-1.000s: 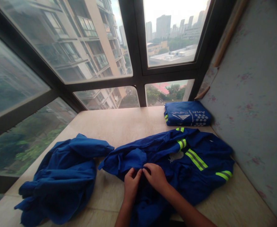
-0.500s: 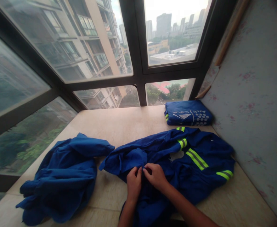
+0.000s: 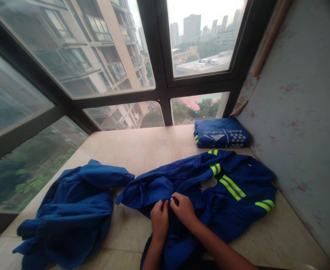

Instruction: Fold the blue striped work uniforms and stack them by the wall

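A dark blue work jacket (image 3: 193, 168) with yellow-green and grey reflective strips lies spread across the ledge in front of me. My left hand (image 3: 159, 219) pinches the jacket's cloth near its front edge, thumb against fingers. Close beside it, my right hand (image 3: 184, 210) pinches the same edge, its fingertips almost meeting the left ones. Whatever small part sits between the fingertips is hidden. Part of the jacket hangs down toward me below my wrists.
Another blue garment (image 3: 72, 213) lies crumpled at the left. A folded blue garment (image 3: 221, 133) with white printing sits at the back by the papered wall (image 3: 294, 123). Dark window frames (image 3: 165, 90) border the pale ledge (image 3: 114, 146).
The whole view has shifted slightly, so things appear a little further left. My fingertips stay at the same jacket edge, with only slight movement of the right fingers.
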Demonstrator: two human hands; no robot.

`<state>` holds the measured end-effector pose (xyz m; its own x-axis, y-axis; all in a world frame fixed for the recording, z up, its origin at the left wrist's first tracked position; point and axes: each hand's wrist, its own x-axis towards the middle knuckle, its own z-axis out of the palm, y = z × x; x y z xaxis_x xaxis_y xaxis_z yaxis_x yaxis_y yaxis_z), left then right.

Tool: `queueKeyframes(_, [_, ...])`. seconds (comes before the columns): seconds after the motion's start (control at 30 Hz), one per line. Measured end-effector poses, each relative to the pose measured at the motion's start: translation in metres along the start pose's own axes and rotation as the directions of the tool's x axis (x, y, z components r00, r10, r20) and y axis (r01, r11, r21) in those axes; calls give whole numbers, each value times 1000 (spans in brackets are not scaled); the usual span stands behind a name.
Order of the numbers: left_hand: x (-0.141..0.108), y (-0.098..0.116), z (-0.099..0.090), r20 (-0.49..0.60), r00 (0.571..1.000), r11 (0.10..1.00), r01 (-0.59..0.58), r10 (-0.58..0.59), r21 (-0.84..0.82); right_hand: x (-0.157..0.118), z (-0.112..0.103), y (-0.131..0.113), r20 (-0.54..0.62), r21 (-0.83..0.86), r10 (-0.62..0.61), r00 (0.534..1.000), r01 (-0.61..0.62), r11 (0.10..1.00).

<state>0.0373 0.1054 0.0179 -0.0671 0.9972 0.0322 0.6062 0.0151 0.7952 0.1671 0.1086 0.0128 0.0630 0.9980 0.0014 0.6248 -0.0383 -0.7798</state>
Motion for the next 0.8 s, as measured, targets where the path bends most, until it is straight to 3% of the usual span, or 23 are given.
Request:
queueKeyframes(0.17, [-2, 0, 2, -45, 998, 999, -42, 42, 1, -2, 2, 4, -75, 69, -38, 996, 43, 997])
queueKeyframes(0.3, [-1, 3, 1, -31, 996, 996, -81, 80, -31, 0, 0, 7, -40, 247, 38, 998, -27, 969])
queueKeyframes(0.37, [0, 2, -1, -22, 997, 995, -80, 79, -63, 2, 1, 8, -5, 391, 101, 995, -92, 916])
queueKeyframes(0.43, [0, 1, -1, -18, 998, 992, -59, 58, -112, 4, 5, 9, 45, 556, 201, 979, -192, 809])
queueKeyframes(0.5, [-1, -1, 0, -12, 1000, 980, 12, -15, -199, 6, 9, 10, 109, 660, 289, 951, -286, 694])
queueKeyframes(0.57, [-1, -3, 3, -3, 990, 928, 133, -143, -349, 5, 13, 13, 137, 690, 332, 933, -331, 644])
queueKeyframes(0.7, [7, -5, -4, 6, 930, 700, 281, -367, -657, -2, 10, 19, 143, 681, 329, 934, -334, 652])
queueKeyframes(0.8, [26, -13, -35, -88, 885, 632, 254, -457, -732, -13, -9, 23, 96, 600, 260, 961, -264, 755])
